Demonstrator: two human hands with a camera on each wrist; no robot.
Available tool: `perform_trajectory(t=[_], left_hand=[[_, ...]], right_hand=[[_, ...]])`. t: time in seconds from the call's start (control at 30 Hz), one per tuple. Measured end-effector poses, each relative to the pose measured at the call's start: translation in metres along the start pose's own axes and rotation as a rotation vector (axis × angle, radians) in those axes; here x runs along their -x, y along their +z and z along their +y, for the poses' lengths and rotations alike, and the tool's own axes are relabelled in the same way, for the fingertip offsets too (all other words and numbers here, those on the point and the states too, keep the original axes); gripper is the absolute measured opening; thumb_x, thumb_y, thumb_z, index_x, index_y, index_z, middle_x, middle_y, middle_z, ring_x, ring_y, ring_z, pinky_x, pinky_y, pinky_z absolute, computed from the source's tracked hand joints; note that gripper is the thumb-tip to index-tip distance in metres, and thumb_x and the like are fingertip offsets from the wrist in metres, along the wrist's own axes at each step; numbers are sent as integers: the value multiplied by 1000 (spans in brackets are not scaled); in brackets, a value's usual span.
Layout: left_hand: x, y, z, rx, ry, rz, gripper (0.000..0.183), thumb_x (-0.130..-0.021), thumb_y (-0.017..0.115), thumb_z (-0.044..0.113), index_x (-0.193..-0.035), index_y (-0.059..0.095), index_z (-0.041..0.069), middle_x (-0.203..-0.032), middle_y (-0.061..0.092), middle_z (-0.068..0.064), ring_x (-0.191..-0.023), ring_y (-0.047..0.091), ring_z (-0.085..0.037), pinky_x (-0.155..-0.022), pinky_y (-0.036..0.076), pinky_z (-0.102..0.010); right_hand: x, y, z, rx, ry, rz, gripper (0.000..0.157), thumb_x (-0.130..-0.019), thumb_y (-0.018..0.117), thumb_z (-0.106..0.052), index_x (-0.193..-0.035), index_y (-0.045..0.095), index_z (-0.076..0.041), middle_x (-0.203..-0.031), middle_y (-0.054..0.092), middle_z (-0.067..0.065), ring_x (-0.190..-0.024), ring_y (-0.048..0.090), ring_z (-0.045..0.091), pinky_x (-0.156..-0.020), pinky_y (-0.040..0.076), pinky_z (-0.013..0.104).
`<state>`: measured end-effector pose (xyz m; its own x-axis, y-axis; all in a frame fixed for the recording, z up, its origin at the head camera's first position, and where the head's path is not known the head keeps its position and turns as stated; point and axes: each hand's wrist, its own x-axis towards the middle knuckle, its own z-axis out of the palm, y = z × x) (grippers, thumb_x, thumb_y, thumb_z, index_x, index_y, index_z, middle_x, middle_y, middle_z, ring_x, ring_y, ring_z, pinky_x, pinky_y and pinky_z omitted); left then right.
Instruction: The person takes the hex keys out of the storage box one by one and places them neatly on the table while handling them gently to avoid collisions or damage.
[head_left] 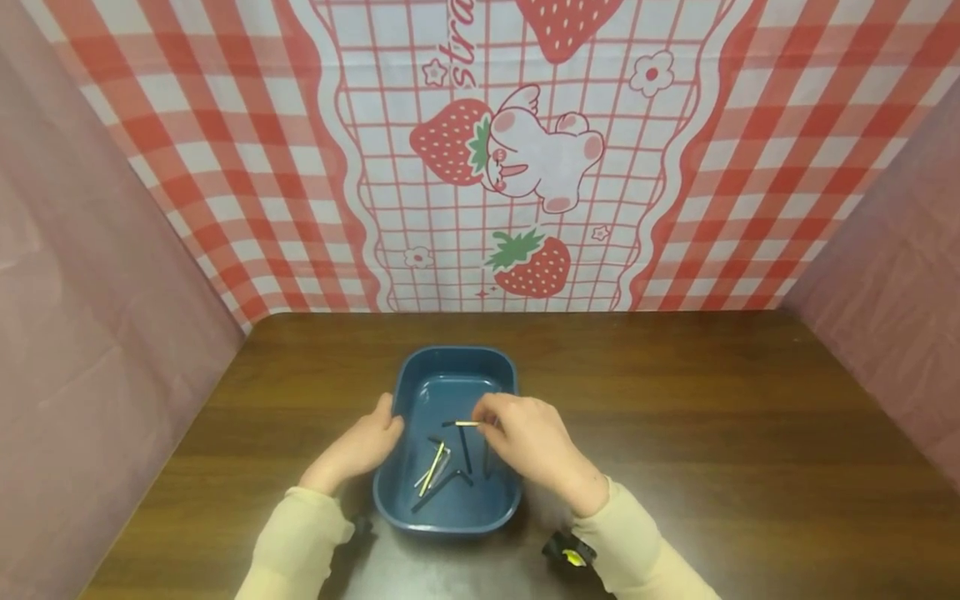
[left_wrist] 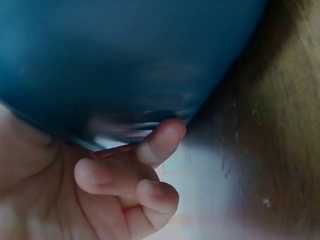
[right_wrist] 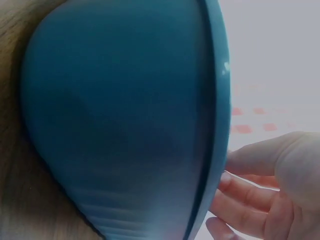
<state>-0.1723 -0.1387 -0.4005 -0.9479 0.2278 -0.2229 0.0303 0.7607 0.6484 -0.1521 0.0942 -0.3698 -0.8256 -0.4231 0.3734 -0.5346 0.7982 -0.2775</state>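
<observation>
My right grip [head_left: 536, 442] pinches a rod [head_left: 467, 423]; slackening could drop it. My left grip [head_left: 360, 450] holds the tub [head_left: 450, 396].

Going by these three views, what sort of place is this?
Likely a small staged recording booth: a strawberry-print cloth hangs behind the wooden table, and plain pink drapes close off both sides.

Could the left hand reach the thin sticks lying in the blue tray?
Probably yes: the blue tray is open on top, and only its wall stands between the left hand and the thin sticks.
</observation>
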Motion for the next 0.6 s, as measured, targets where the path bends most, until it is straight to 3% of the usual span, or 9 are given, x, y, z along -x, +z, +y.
perform_trajectory(t=[0.3,0.6], left_hand=[[0,1,-2,-14,21,53,44,-95,35,21,-129,29,-7,-119,51,-30,-106,55,-37,-88,44,-49],[-1,0,-2,-19,10,37,53,-95,34,23,-136,20,-8,-130,42,-32,-115,48,-40,-94,40,-50]], right_hand=[[-2,-2,4,-63,34,2,8,-79,69,-16,-84,64,-19,-77,63,-9,-65,56,4,-58,45,23],[-6,-19,18,-228,81,66,9,-81,67,-11,-87,64,-16,-81,65,-5,-70,58,5,-63,47,26]])
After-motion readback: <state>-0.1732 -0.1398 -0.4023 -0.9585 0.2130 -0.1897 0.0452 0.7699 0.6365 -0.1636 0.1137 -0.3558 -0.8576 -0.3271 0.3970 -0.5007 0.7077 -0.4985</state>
